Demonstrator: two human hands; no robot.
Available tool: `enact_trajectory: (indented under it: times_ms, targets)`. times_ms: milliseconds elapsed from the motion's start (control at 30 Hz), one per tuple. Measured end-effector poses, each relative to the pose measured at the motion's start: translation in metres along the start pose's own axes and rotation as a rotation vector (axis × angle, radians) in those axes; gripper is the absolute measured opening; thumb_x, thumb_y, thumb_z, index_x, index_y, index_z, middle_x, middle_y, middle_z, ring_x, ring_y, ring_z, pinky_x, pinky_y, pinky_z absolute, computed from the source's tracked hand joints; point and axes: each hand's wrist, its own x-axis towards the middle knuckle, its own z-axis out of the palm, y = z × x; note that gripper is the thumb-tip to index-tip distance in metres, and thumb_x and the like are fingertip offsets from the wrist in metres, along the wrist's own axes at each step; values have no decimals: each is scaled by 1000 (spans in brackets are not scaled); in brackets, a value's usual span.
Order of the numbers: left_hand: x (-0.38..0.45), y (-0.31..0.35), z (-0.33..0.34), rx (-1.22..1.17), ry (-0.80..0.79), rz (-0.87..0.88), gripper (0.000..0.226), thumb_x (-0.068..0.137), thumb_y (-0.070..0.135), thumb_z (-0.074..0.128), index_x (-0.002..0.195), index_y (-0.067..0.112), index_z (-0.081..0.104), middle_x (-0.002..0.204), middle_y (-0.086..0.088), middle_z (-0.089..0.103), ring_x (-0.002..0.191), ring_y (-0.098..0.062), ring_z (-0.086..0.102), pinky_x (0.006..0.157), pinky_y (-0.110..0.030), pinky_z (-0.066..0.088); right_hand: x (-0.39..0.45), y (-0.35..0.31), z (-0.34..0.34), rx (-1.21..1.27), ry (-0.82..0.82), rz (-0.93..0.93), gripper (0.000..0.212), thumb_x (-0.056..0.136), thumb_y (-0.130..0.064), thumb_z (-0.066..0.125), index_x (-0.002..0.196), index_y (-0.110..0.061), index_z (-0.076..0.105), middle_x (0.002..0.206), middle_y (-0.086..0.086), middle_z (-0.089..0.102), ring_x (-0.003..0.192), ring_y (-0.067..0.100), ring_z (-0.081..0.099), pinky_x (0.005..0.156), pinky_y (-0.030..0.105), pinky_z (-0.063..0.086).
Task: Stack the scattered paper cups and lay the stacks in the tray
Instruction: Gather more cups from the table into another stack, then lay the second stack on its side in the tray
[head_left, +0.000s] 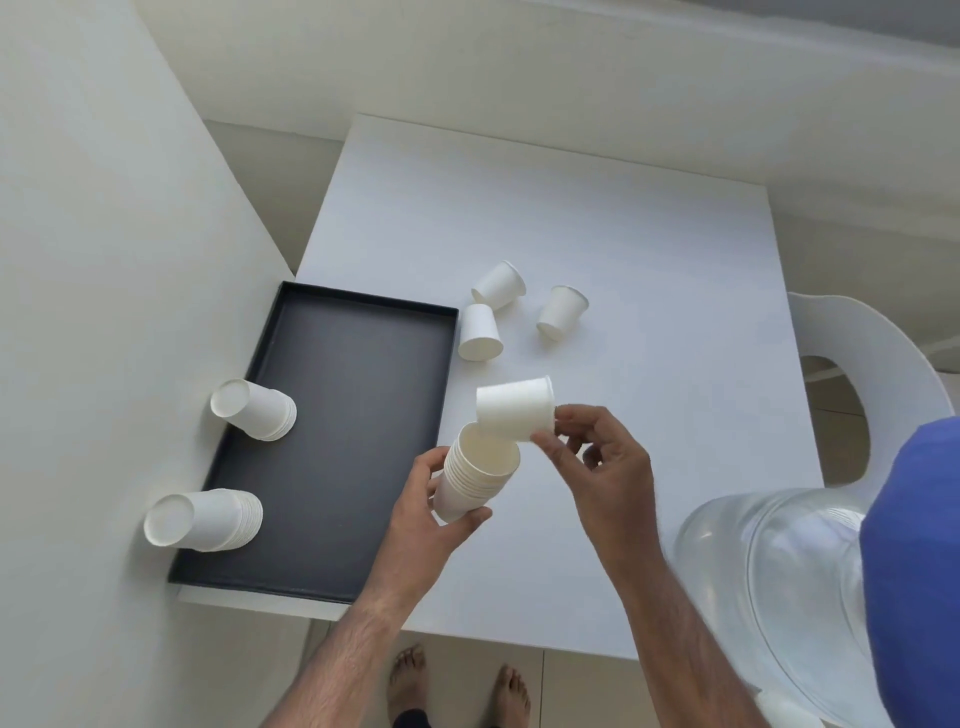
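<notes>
My left hand grips a stack of white paper cups, its open mouth tilted up and to the right. My right hand pinches a single white cup by its rim, lying sideways just above the stack's mouth. Three loose cups lie on the white table: one upside down beside the tray, two on their sides. The black tray holds two stacks on their sides along its left edge.
A wall runs close along the tray's left side. A white chair stands to the right of the table. A clear plastic water bottle sits at the lower right, by a blue sleeve. My bare feet show below the table's front edge.
</notes>
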Motion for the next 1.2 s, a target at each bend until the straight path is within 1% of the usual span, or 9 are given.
enact_trajectory:
  times_ms: [133,233,367,600,733,867,1000,1100,1200]
  targets:
    - [-2,4,2,-8,12,16,76,84,34,92,142,53,47,134,26,64,127,0,59,96,-25,50,-12,-3,-6,-241,-43,-170,15,93,-35,79,108,-34,78,96,-19,73,84,15,63,69,12,41]
    - [-5,5,4,-2,13,20,77,84,32,93,143,52,46,133,27,62,128,-3,59,95,-22,50,-15,-2,-9,-345,-69,-294,23,97,-33,73,119,-30,80,97,-21,74,87,10,62,72,22,50]
    - [-12,5,5,15,4,44,76,85,34,91,145,51,47,134,25,61,127,-4,59,95,-25,51,-19,2,-10,-433,-143,-391,26,99,-27,69,122,-25,80,102,-13,77,91,17,64,75,31,56]
    - [-28,10,-8,42,3,114,71,82,33,93,140,53,57,139,21,59,125,-9,63,95,-30,60,-45,6,6,-299,-218,-163,22,101,-19,71,117,-30,80,111,-19,69,102,8,63,72,9,41]
    - [-39,6,-24,101,15,139,73,78,45,92,141,55,58,136,21,56,117,-11,66,66,-23,60,-52,4,10,-355,-230,-114,22,103,-25,68,120,-32,79,107,-14,56,93,8,59,67,12,41]
    - [-51,0,-44,66,71,144,75,76,51,93,142,50,59,137,16,63,115,-11,69,78,-36,68,-58,4,22,-362,-261,-99,25,106,-25,63,127,-30,75,100,-13,56,84,9,58,66,14,42]
    - [-59,-5,-65,-31,143,99,81,73,56,95,144,41,58,134,11,69,117,-15,71,95,-45,64,-62,9,43,-288,-268,-24,24,105,-26,64,126,-29,75,97,-15,61,87,6,61,66,13,42]
    - [-64,0,-87,-5,229,113,83,72,60,93,144,42,53,131,12,67,116,-15,71,93,-37,62,-67,9,69,-136,-268,137,18,100,-29,69,114,-40,73,97,-17,71,88,4,69,69,16,52]
    - [-63,10,-107,181,308,147,75,80,48,92,139,47,46,128,22,61,114,-5,64,88,-23,53,-68,10,98,-35,-302,219,15,97,-24,71,103,-38,68,95,-17,75,86,7,73,73,21,57]
